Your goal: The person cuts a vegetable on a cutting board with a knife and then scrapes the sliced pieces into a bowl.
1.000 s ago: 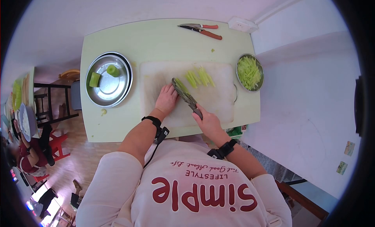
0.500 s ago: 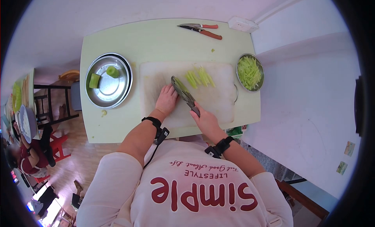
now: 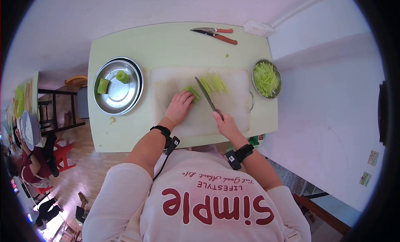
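My left hand (image 3: 179,107) presses its bent fingers onto a green vegetable piece (image 3: 193,92) near the middle of the white cutting board (image 3: 233,113). Gripped in my right hand (image 3: 227,124) is a dark-bladed knife (image 3: 205,93), its tip pointing away from me. The blade stands just right of the vegetable piece, apart from it. Beyond the blade, cut pale-green strips (image 3: 216,82) lie in a loose bunch on the board.
On the left, a steel basin (image 3: 114,104) holds two peeled green chunks. A metal bowl of green shreds (image 3: 266,79) sits at the right edge. Two knives (image 3: 221,37) lie at the back, near a white socket box (image 3: 259,28). Another person (image 3: 39,167) is far left.
My right hand has moved the knife rightward off the vegetable piece, which now shows more fully. The left hand stays on the piece, almost unmoved.
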`<state>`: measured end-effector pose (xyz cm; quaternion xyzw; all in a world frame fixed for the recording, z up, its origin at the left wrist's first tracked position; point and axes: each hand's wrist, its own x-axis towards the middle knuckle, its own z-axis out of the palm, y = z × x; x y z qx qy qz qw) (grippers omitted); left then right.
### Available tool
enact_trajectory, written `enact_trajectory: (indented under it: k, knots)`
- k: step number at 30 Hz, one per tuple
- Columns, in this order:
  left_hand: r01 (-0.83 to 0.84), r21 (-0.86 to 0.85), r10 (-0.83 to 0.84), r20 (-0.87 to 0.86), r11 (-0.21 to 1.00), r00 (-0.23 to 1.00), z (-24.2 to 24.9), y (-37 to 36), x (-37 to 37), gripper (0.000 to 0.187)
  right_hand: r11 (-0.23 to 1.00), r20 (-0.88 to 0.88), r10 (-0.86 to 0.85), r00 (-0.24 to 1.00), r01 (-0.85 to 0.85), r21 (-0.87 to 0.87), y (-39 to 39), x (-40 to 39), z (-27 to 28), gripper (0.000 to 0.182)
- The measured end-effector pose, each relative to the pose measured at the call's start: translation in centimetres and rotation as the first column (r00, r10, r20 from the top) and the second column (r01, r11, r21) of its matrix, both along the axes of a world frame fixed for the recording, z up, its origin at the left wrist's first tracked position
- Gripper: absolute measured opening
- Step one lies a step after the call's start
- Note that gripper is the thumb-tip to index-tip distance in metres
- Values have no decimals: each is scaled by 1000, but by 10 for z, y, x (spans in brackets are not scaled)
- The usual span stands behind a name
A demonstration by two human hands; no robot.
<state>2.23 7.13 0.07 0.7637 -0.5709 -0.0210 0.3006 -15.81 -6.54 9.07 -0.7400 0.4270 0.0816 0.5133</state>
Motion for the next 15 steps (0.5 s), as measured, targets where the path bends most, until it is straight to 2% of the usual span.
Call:
enact_trajectory:
  k: [1,3,4,6,9,13,15]
  knots:
    - [-1,0,1,1,1000,1000,0,0,1,38,1000,1,1,1000,-1,0,2,0,0,47]
    - [17,4,-17,-28,1000,999,-2,-1,1,39,964,180,115,977,-66,-256,8,-4,0,47]
    - [20,3,-20,-28,1000,999,-3,-2,0,39,964,179,112,977,-64,-257,11,-5,5,47]
    - [-5,6,5,3,1000,1000,-4,0,-1,38,911,36,251,967,-223,-347,17,-4,17,48]
    - [-19,78,16,40,997,999,-10,2,-1,34,870,-8,314,949,-291,-399,24,-4,16,50]
    - [-2,45,0,35,999,999,-9,4,0,30,840,-42,326,945,-309,-445,29,-2,13,52]
    - [12,105,-16,33,994,999,-8,5,0,29,824,-51,328,943,-312,-472,30,-2,12,52]
